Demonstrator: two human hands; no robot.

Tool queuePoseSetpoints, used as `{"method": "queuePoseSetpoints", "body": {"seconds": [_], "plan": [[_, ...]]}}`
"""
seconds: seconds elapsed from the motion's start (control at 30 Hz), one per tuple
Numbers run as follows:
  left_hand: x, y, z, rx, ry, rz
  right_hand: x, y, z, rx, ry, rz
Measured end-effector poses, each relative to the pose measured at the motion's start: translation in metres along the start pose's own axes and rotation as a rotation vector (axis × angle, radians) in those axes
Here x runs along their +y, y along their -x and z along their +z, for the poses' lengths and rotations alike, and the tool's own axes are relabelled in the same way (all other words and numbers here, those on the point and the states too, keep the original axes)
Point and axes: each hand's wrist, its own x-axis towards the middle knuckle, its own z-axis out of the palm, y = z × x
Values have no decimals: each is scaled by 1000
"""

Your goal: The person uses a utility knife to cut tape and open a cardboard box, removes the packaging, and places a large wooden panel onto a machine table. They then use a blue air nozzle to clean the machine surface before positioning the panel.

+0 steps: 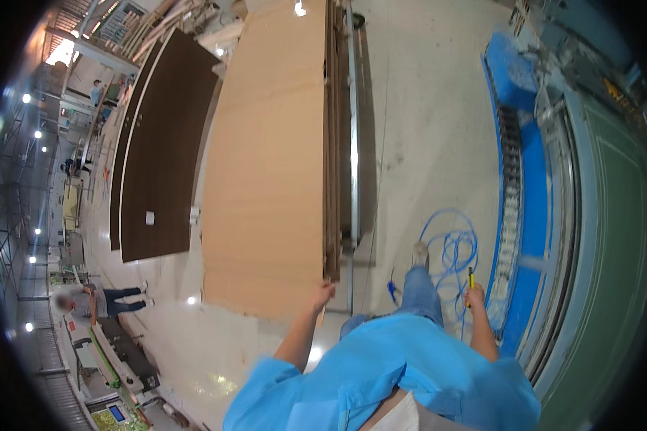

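Left hand (324, 293) clamped on the near corner of the light wood panel (269, 165); right hand (474, 296), beside the panel stack, closed around a yellow-handled tool (471, 280) (blue hose (449, 248) nearby). Panel handling seems underway; shifting it likely needs firmer purchase.

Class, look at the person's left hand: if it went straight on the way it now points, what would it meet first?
The left hand reaches up toward the near corner of the light wooden panel stack and seems to touch it already, so that stack comes first. Depth is unclear.
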Motion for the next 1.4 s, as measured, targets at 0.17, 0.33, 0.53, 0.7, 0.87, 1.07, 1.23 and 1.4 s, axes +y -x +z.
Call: {"method": "queuePoseSetpoints", "body": {"seconds": [0.17, 0.33, 0.53, 0.7, 0.87, 1.07, 1.23, 1.4], "plan": [[110, 2, 48, -49, 232, 59, -227, -65, -63, 81, 76, -309], [163, -32, 59, 6, 352, -86, -433, -104, -21, -13, -3, -507], [202, -141, 58, 182, 513, -293, -572, -165, 108, -79, 501, -889], [337, -258, 23, 191, 586, -309, -596, -201, 129, -187, 553, -621], [583, -364, -45, 92, 491, 91, -598, -254, 91, -43, 272, -120], [862, -471, -100, 75, 640, 201, -676, -371, 90, 241, -75, 285], [1037, -535, -128, 82, 657, 164, -928, -501, 177, 168, -149, 48], [1158, -567, -181, 63, 1009, 265, -1242, -498, 327, -67, 186, -419]]}}
